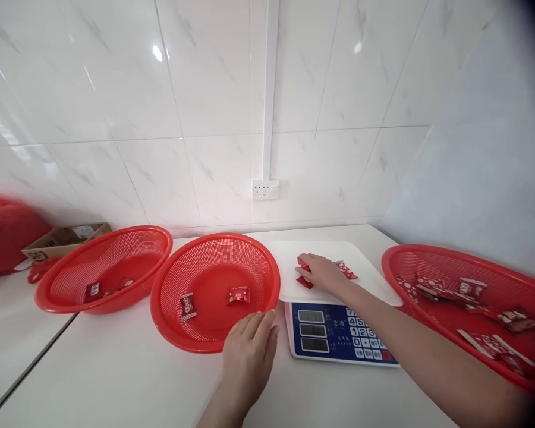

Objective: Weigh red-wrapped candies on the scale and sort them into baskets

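My right hand (pixel 323 272) reaches over the white weighing tray (pixel 370 282), its fingers closed around a red wrapped snack packet (pixel 304 265). More red packets (pixel 346 270) lie on the tray by the hand, partly hidden by it. Below the tray shows the blue panel of the digital scale (pixel 325 342), partly covered by my right forearm. My left hand (pixel 248 351) is at the near right rim of the middle red basket (pixel 172 330), fingers stretched out and touching or nearly touching it. Two small wrapped packets, one dark red (pixel 188 306) and one red (pixel 238 295), lie apart inside.
On the right stands a red basket (pixel 432 252) with several packets. Another red basket (pixel 49 300) at the left holds a few. A cardboard box (pixel 66 238) and a red plastic bag (pixel 9 232) sit farther left. A tiled wall with a socket (pixel 266 189) rises behind.
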Demonstrator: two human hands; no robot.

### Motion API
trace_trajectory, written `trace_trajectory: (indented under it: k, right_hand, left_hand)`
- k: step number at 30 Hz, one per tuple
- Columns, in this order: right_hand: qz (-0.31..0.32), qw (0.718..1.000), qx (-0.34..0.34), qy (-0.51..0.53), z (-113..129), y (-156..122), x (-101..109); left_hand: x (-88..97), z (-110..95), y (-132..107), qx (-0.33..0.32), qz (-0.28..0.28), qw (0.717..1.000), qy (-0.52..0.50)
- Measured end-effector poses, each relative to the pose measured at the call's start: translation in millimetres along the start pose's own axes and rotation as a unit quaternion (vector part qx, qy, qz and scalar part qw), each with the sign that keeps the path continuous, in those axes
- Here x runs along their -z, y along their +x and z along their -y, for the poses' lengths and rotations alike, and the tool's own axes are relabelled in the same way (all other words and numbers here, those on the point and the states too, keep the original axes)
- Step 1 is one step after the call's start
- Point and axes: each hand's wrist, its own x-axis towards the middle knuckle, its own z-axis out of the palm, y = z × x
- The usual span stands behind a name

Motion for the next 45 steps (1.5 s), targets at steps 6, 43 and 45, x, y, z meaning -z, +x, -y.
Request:
trace_trajectory:
  k: [6, 43, 45]
  right_hand:
    - [-0.040, 0.972, -0.041, 0.230, 38, 10, 17]
    - [0.023, 0.999, -0.038, -0.016, 5, -32, 26]
    - [0.050, 0.992, -0.102, -0.054, -26, -34, 24]
  left_hand:
    - [-0.3, 0, -2, 0.010, 0.028, 0.999, 0.028]
    - [2.7, 21, -8, 0.081, 0.068, 0.990, 0.092]
    - [3.6, 20, -7, 0.079, 0.073, 0.990, 0.089]
